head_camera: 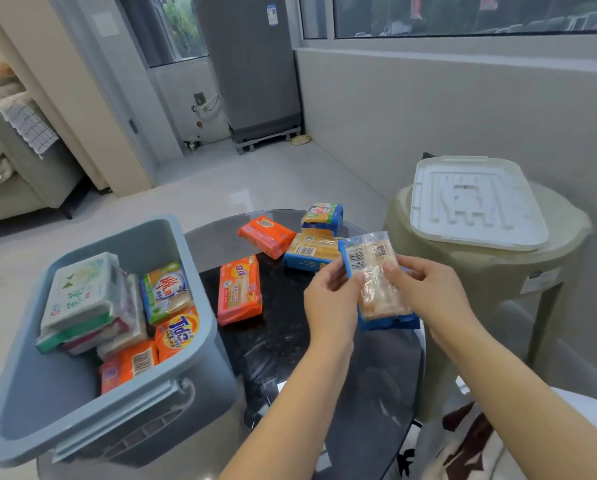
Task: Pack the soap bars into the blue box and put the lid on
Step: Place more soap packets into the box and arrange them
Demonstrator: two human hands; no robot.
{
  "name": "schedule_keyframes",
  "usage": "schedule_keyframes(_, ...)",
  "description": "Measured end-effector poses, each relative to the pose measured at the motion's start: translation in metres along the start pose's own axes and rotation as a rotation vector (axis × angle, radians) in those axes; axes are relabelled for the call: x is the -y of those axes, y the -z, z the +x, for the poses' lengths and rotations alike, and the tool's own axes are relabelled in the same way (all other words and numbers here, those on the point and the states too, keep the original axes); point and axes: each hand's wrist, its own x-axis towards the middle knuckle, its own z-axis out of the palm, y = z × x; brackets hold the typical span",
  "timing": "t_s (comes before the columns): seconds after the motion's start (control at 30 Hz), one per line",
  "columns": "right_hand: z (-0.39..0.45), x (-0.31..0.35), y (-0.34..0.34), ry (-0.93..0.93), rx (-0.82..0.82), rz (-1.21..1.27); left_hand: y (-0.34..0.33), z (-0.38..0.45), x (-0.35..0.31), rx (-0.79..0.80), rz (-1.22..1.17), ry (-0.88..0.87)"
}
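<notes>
Pale tiled floor, grey walls, a grey appliance in the far corner; before me a round black glass-topped table. Both hands hold one clear-and-blue plastic-wrapped soap bar pack above the table's right side: left hand pinches its left edge, right hand curls over its right edge, fingers closed on the wrapper. Film looks slick and crinkly, bars inside stiff and fairly heavy; I judge a grip across the short sides safest. Blue-grey plastic box sits left of the table, already holding several packs. On the table: two orange soap packs and two yellow-blue ones. White moulded lid rests on a beige stool, right of the table.
</notes>
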Motion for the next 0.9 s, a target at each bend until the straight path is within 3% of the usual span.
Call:
schedule_keyframes(0.1, 0.013, -0.003, 0.001, -0.020, -0.050, -0.069, -0.012, 0.009, 0.004, 0.031, 0.038, 0.019)
schedule_keyframes(0.33, 0.025, -0.013, -0.001, -0.188, 0.001, -0.149, -0.021, 0.013, 0.014, 0.064, 0.091, 0.112)
schedule_keyframes(0.5, 0.020, -0.010, 0.000, -0.203, 0.051, -0.101, -0.020, 0.008, 0.007, 0.167, 0.167, 0.205)
schedule_keyframes(0.63, 0.008, -0.007, -0.001, -0.207, 0.072, -0.058, -0.010, -0.002, 0.002, 0.145, 0.169, 0.207)
schedule_keyframes(0.9, -0.028, 0.026, -0.010, -0.094, 0.198, 0.010, 0.032, -0.043, -0.028, 0.128, 0.142, -0.011)
